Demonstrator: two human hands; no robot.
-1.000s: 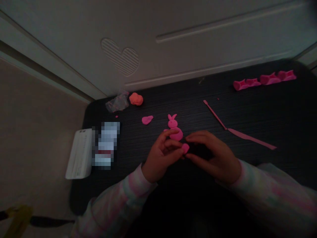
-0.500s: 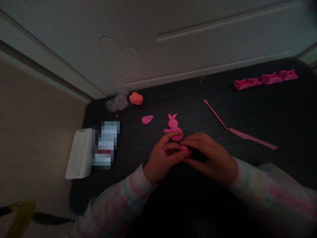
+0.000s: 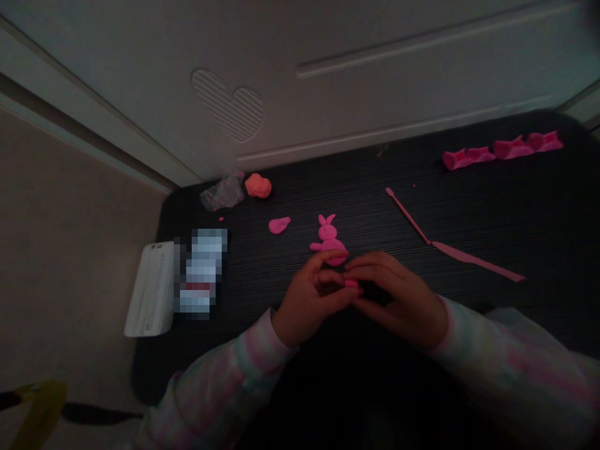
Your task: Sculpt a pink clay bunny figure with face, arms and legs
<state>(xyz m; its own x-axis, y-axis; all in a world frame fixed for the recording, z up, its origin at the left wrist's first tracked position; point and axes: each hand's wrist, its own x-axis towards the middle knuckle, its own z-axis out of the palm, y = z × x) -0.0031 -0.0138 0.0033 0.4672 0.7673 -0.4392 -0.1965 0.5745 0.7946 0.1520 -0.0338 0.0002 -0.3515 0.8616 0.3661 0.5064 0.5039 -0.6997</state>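
Note:
Between the fingertips of my left hand point(image 3: 312, 297) and my right hand point(image 3: 400, 297) is a small piece of pink clay point(image 3: 350, 284). Both hands pinch it, and the fingers cover part of its shape. Just beyond them a flat pink clay rabbit point(image 3: 328, 234) lies on the dark table, with two ears, a round head, a body and one arm showing. My left index finger overlaps the lower part of its body. A loose flattened lump of pink clay point(image 3: 279, 225) rests to the rabbit's left.
An orange clay ball point(image 3: 258, 185) sits by a clear plastic wrapper point(image 3: 223, 190) at the back left. Left of my hands are a phone point(image 3: 202, 272) and a white box point(image 3: 149, 289). Two pink modelling tools point(image 3: 478, 261) and pink molded cups point(image 3: 513, 149) lie right.
The fingers have shifted slightly around the pink clay piece, and less of it shows now. Everything else on the table stays in place.

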